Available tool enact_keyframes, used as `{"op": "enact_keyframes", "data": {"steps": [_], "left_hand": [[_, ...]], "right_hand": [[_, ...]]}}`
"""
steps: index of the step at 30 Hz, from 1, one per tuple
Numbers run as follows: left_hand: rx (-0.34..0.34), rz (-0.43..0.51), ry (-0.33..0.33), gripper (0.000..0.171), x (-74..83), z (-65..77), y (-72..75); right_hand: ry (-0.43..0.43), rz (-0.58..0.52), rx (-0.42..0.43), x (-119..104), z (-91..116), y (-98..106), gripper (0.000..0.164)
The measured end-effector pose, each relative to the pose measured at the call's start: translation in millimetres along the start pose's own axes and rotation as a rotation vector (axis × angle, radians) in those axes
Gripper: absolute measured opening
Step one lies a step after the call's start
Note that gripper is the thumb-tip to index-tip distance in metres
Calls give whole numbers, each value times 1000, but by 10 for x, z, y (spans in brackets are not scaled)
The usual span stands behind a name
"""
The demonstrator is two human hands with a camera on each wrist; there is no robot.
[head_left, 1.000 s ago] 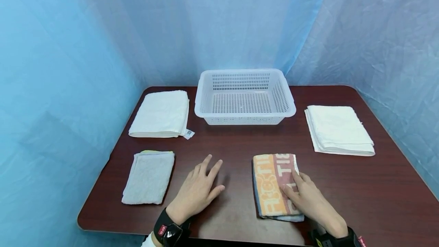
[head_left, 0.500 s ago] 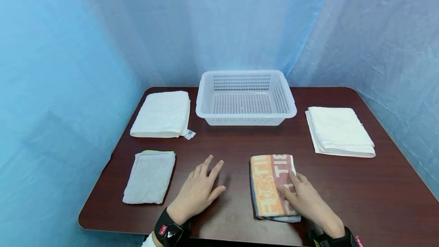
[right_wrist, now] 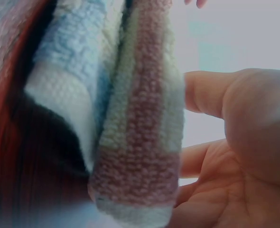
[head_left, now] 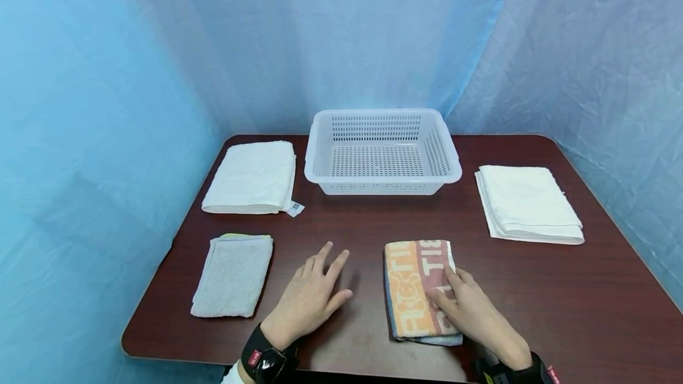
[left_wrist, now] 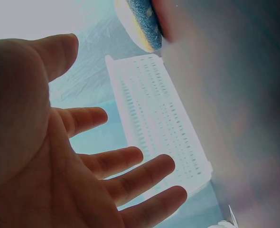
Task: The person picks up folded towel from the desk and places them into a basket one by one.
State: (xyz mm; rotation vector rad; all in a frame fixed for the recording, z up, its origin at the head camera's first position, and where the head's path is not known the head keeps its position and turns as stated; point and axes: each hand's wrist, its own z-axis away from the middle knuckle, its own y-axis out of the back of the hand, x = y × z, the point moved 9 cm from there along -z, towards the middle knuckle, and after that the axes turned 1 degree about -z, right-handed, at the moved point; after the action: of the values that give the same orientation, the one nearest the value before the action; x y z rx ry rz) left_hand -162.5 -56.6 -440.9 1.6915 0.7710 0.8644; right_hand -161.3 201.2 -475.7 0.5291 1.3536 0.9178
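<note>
My right hand (head_left: 475, 307) holds the right side of a folded orange-and-pink towel (head_left: 408, 289) with pale lettering; a blue layer shows beneath. Thumb and index finger lie on its top, while the other fingers reach its right edge, partly hidden. Close up in the right wrist view, the towel's folded layers (right_wrist: 149, 118) stand in front of the palm. Left of the towel, my left hand (head_left: 304, 301) is spread over the table, palm down, holding nothing. A folded pale grey towel (head_left: 233, 277) lies on its left.
A white perforated plastic basket (head_left: 381, 187) stands at the back middle of the dark wood table (head_left: 347, 221). One folded white towel (head_left: 251, 176) with a tag lies back left, another white towel (head_left: 528, 200) at the right. Blue curtains (head_left: 341, 34) surround the table.
The orange-and-pink towel has slid a little to the left along the table, together with my right hand. My left hand has stayed almost in place.
</note>
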Motion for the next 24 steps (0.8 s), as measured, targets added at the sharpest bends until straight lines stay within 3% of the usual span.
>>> {"op": "enact_keyframes", "data": {"steps": [9, 15, 24], "left_hand": [[-4, 9, -2, 68, 8, 5, -5], [-14, 6, 0, 68, 21, -4, 3], [-80, -4, 3, 68, 61, -24, -59]], "right_hand": [[4, -14, -16, -31, 13, -20, 72], [48, 2, 37, -96, 20, 23, 70], [57, -20, 17, -97, 19, 4, 66]]}}
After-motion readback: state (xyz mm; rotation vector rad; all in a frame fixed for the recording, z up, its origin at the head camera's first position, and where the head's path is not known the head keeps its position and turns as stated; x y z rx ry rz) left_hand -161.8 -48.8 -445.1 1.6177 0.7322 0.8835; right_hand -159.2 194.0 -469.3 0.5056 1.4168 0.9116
